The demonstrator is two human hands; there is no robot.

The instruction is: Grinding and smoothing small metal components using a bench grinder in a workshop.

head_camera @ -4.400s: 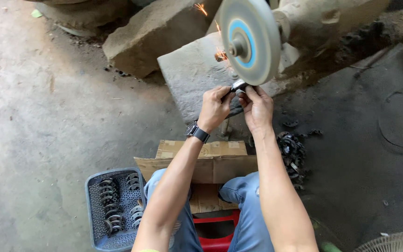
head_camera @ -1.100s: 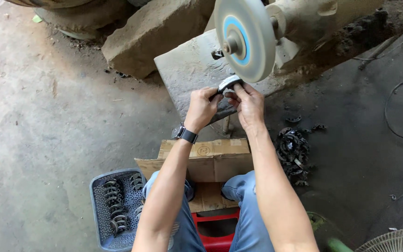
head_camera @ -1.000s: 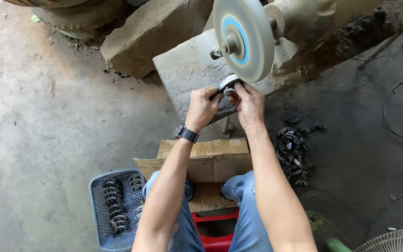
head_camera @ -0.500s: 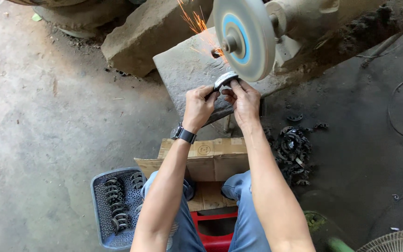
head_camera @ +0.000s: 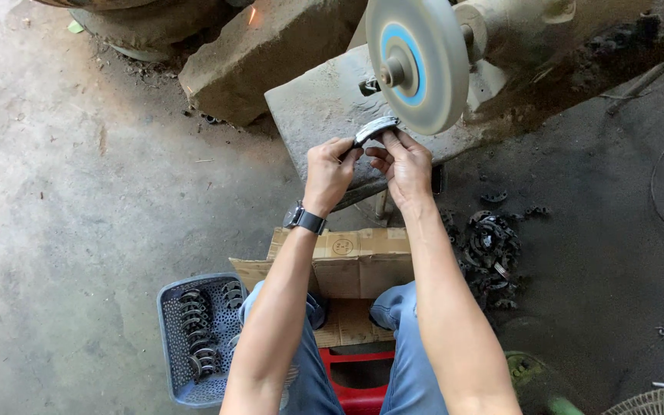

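head view: a curved metal piece point(head_camera: 376, 128) is gripped at one end by the fingers of the left hand point(head_camera: 329, 170) and at the other by the fingers of the right hand point(head_camera: 403, 163). the piece is held just below the rim of the grinding wheel point(head_camera: 418, 61); contact cannot be determined. a wristwatch point(head_camera: 306, 220) is worn on the left wrist. a grey basket point(head_camera: 172, 338) of similar pieces is placed at lower left. a pile of dark metal parts point(head_camera: 487, 244) is seen on the floor at right. a cardboard box point(head_camera: 351, 260) is located before the knees.

A flattened brown cardboard box point(head_camera: 351, 265) with a small round printed mark lies across the person's knees, just right of the grey plastic basket point(head_camera: 169, 338).
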